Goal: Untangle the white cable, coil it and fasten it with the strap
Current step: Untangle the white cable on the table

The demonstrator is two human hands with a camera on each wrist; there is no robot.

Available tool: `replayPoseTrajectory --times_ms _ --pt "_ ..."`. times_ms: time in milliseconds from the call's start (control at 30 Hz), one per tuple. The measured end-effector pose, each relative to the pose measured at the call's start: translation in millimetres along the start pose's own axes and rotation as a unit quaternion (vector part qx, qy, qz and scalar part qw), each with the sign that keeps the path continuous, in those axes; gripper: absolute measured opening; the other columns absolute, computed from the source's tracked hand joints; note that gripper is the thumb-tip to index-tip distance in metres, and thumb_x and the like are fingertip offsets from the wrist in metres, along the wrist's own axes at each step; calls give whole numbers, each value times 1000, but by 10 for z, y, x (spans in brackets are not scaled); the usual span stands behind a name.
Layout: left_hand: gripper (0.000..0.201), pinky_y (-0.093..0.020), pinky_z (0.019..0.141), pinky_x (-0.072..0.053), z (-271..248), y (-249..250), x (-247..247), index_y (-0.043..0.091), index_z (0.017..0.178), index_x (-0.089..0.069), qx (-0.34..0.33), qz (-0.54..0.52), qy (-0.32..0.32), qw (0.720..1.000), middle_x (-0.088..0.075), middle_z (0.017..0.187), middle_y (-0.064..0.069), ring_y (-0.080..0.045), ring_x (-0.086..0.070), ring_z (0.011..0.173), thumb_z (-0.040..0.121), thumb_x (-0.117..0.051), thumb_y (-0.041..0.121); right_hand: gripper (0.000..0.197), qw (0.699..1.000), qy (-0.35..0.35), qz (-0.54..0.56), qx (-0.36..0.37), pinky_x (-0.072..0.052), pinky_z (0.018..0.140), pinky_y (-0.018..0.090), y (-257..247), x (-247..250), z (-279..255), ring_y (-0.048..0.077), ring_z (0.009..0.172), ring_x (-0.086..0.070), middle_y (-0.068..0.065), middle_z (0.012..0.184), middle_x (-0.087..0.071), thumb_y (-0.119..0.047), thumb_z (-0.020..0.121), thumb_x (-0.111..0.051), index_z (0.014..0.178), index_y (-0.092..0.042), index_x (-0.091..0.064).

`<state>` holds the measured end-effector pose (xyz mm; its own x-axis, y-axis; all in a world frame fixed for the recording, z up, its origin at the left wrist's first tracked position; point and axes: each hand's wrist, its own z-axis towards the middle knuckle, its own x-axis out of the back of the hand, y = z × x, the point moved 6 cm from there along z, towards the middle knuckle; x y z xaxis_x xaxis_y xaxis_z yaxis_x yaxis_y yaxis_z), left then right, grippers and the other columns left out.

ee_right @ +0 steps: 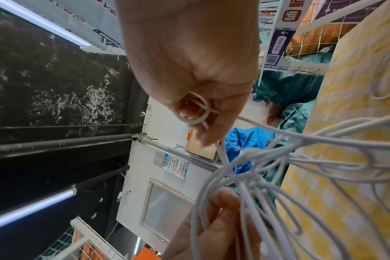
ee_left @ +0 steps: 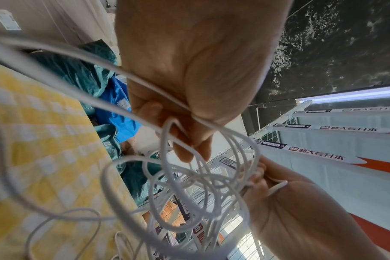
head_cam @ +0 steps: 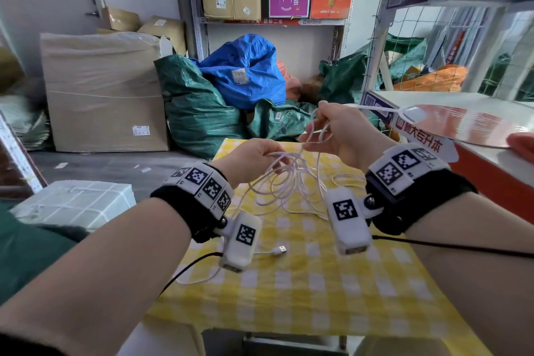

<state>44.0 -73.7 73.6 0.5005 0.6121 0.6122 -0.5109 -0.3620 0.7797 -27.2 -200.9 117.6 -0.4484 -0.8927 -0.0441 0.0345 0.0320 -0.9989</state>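
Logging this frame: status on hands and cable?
Left hand and right hand both grip the white cable, lifted over the yellow checked tablecloth. Still tangled, loops hanging. USB plug on cloth. Strap not visible.

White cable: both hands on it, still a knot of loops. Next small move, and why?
Probably spread the hands apart. The left hand and right hand both grip the white cable, loops tangled between them; its USB plug lies free on the checked cloth.

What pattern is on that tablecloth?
Yellow-and-white checks on the tablecloth, clearest in the head view.

Head view looks down; wrist views close, sharing the white cable (ee_left: 189, 176).
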Motion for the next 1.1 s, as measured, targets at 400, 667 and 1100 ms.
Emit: replayPoseTrajectory --times_ms 400,667,1100 --pt "37 -20 52 -39 26 -92 156 15 111 -67 24 -4 32 999 -43 61 3 -10 -39 53 95 -38 0 26 916 -56 -395 50 -36 48 26 164 -3 84 16 58 -44 6 78 -47 -9 82 -67 103 -11 -52" --pt "60 -25 81 -38 -28 -44 160 14 140 -43 -23 36 53 998 -42 124 -3 -24 -54 107 85 -68 15 18 790 -78 -603 79 -47 64 26 248 -65 76 19 84 -60 1 93 -64 -16 82 -69 100 -13 -66" --pt "34 -20 50 -42 74 -205 154 20 116 -60 32 38 0 999 -55 85 1 -9 -52 54 83 -70 17 13 860 -5 -468 204 -36 55 15 221 -86 122 2 61 -48 -7 80 -64 -12 85 -62 89 -22 -69"
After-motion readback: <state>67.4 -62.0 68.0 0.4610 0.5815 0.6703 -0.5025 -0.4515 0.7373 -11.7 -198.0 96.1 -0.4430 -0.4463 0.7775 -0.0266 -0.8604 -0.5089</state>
